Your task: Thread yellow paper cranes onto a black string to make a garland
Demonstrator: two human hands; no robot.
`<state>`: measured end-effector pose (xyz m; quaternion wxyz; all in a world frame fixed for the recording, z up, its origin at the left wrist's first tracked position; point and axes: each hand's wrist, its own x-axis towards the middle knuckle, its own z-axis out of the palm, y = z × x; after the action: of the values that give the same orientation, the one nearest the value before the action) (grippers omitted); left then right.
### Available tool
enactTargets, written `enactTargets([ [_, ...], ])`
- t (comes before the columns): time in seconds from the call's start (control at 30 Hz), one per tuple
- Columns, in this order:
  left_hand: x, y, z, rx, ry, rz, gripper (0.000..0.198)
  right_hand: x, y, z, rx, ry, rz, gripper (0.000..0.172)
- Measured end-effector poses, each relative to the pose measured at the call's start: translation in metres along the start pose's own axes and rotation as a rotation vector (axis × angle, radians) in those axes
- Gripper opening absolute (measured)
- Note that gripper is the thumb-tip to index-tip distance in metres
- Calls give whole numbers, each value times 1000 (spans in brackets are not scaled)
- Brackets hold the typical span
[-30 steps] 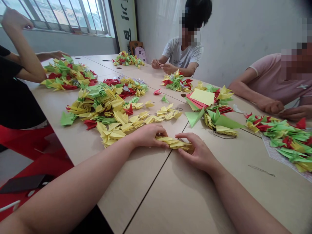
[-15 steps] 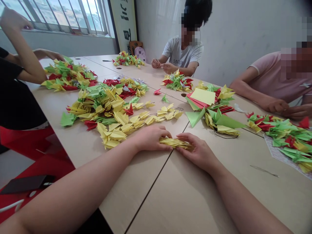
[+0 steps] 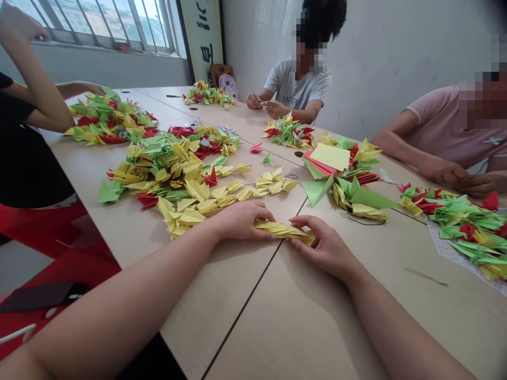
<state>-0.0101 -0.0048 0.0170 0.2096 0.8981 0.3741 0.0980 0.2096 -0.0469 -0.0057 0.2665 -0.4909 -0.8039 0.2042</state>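
Both the left hand (image 3: 241,221) and the right hand (image 3: 322,248) pinched the ends of a yellow paper-crane strand (image 3: 283,230), super light and crushable, so ends were the spot to hold.

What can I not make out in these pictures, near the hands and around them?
- Head view: the strand of yellow paper cranes has one end hidden by the left hand.
- Head view: the right hand hides the strand's underside.
- Head view: the wall banner's writing is too slanted to read surely.
- Head view: the dark flat object at lower left is too dark to identify.
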Motion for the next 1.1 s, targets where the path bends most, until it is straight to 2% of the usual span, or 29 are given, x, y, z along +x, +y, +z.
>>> enactTargets([
  [0.27,2,-1,3,-1,3,35,37,4,4,3,50,9,53,25],
  [0.37,2,-1,3,-9,12,35,43,5,3,2,59,8,44,25],
  [0.5,-5,0,-10,-40,168,-7,44,4,1,-1,117,-3,-27,29],
  [0.6,-19,-2,-27,-20,307,-116,48,3,1,-2,150,41,-50,29],
  [0.63,-24,-2,-31,-12,297,-170,47,3,1,-2,153,57,-48,29],
  [0.7,-32,-5,-38,12,179,-254,47,3,1,-2,155,94,-39,26],
  [0.77,-36,-7,-40,33,18,-274,49,4,2,-1,157,149,-32,22],
  [0.83,-36,-8,-39,50,-81,-262,47,5,4,0,155,212,-23,19],
  [0.97,-31,-7,-33,57,-106,-246,37,6,8,1,193,263,23,17],
  [1.03,-29,-6,-30,50,-83,-233,42,5,10,1,231,251,64,19],
  [1.1,-27,-3,-26,51,-4,-198,51,5,10,1,256,241,112,23],
])
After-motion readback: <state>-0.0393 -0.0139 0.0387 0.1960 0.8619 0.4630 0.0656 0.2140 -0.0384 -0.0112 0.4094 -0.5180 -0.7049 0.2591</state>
